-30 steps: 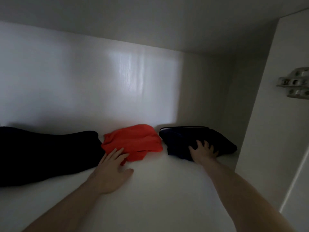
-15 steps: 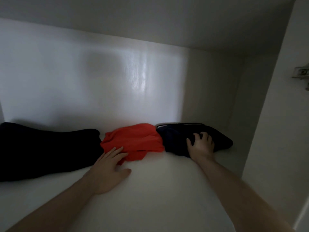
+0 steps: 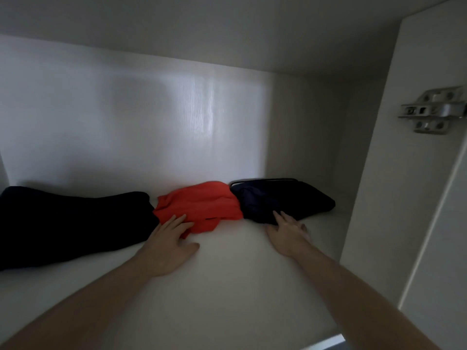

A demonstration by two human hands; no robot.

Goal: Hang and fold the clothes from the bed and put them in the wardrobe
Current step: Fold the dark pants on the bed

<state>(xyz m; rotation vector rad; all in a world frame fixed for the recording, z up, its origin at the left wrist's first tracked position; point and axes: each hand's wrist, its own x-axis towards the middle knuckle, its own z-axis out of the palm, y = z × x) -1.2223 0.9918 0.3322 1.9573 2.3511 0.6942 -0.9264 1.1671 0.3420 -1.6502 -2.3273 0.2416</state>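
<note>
The folded clothes lie in a row at the back of the wardrobe shelf (image 3: 227,286), and the orange garment (image 3: 202,205) in the middle serves as the marker for the rest. To its left, touching it, is a large black garment (image 3: 70,223) stretched along the back wall; to its right, also touching, is a dark navy bundle (image 3: 283,200) with a thin dark strap or edge at its back, though the dim light makes it hard to say what that is.

The left hand (image 3: 169,241) lies flat, fingers straight, its fingertips on the near left corner of the orange garment and its palm on the shelf. The right hand (image 3: 288,229) is likewise flat and relaxed, fingers touching the near edge of the navy bundle just right of the orange one. Neither hand grips anything.

The row runs left to right across the shelf, straight ahead of both hands, so any further nudge would go toward the back wall. A door hinge (image 3: 432,111) sits on the side panel well right of the orange garment.
</note>
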